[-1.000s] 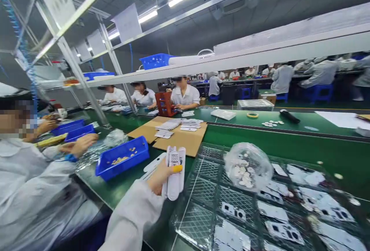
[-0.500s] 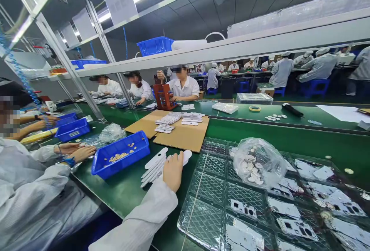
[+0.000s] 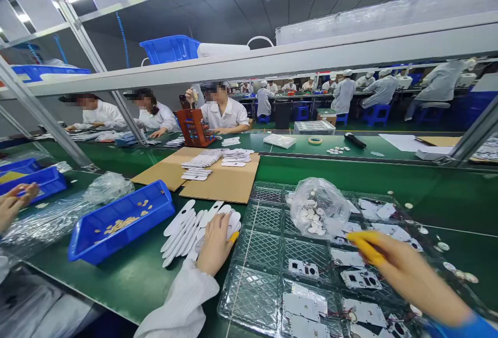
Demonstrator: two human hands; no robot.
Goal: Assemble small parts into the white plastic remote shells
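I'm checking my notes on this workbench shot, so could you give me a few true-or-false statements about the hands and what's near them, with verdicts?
1. The left hand rests on a pile of white plastic strips. True.
2. The blue bin holds only paper labels. False: it holds small tan pieces.
3. The right hand is over the clear plastic tray. True.
4. The clear bag of white discs lies on the cardboard sheet. False: it sits on the clear plastic tray.
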